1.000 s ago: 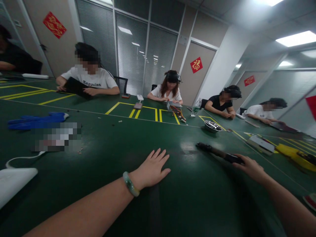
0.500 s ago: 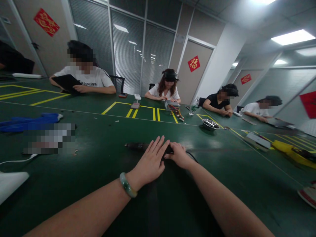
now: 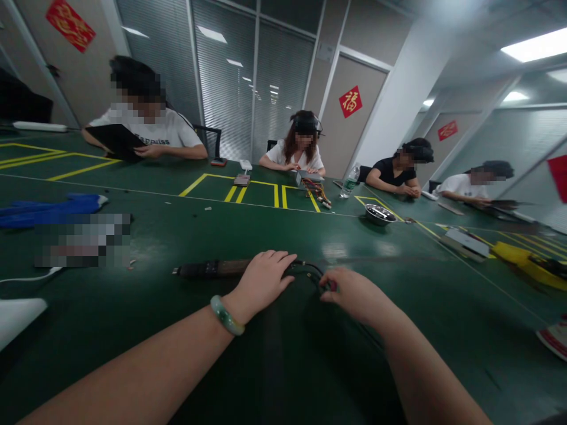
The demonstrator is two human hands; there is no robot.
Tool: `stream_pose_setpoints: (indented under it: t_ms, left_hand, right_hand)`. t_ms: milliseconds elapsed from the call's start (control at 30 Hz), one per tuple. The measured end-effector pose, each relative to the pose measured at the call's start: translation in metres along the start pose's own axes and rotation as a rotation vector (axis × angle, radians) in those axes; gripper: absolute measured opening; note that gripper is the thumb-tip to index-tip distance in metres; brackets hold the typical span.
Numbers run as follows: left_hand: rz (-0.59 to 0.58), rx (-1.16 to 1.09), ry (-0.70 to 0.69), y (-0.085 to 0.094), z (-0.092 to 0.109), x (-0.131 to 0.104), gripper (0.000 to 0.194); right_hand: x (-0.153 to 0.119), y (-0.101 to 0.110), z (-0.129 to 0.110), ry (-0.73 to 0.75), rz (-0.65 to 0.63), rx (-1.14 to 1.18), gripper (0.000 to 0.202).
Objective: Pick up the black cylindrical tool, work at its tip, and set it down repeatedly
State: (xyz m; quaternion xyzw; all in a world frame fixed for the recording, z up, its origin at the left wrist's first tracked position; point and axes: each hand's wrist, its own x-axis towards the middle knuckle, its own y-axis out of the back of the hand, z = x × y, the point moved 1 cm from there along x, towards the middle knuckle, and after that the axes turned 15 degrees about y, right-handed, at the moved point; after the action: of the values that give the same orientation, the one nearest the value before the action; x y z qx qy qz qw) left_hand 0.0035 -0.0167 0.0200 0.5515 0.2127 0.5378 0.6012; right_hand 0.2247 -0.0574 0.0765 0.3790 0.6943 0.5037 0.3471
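Observation:
A long dark electric screwdriver (image 3: 217, 269) lies across the green table, its metal tip to the left. My left hand (image 3: 264, 281) is laid over its rear end with the fingers curled round it, a jade-coloured bangle at the wrist. From that end a black cable (image 3: 313, 267) bends to the right. My right hand (image 3: 357, 293) pinches the cable close to the tool. A small reddish bit shows at those fingertips, too small to name.
To the left are blue gloves (image 3: 53, 209) and a blurred-out device with a white cord. Farther off stand a metal bowl (image 3: 380, 215), a water bottle (image 3: 349, 182) and a power supply with wires (image 3: 316, 190). A yellow case (image 3: 527, 262) is at right. Several people sit opposite.
The screwdriver has shifted left, uncovering more of its body. My right hand has left its rear end, moving right onto the cable. My left hand's spread fingers have curled.

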Motion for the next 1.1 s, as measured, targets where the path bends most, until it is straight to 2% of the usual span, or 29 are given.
stream_pose_setpoints:
  t_ms: [100, 267, 500, 700, 867, 1100]
  left_hand:
    - [0.006, 0.006, -0.009, 0.002, 0.002, 0.001, 0.038]
    - [-0.022, 0.005, -0.049, 0.008, 0.007, 0.000, 0.032]
    - [-0.061, -0.011, -0.065, 0.012, 0.013, -0.004, 0.025]
    - [-0.050, -0.007, -0.126, 0.011, 0.015, -0.002, 0.014]
    - [-0.067, 0.001, -0.137, 0.010, 0.014, -0.002, 0.017]
    - [-0.064, -0.018, -0.114, 0.008, 0.012, -0.002, 0.023]
  right_hand:
    - [-0.005, -0.009, -0.003, -0.001, -0.047, -0.107, 0.034]
    - [0.000, -0.016, -0.011, -0.106, -0.041, -0.249, 0.026]
    - [0.002, -0.014, 0.000, -0.130, -0.011, -0.145, 0.015]
    - [0.009, -0.020, -0.003, -0.095, 0.004, -0.046, 0.012]
    - [0.009, -0.025, -0.007, -0.096, 0.080, -0.027, 0.014]
    - [0.015, -0.031, -0.012, -0.116, 0.098, 0.014, 0.015]
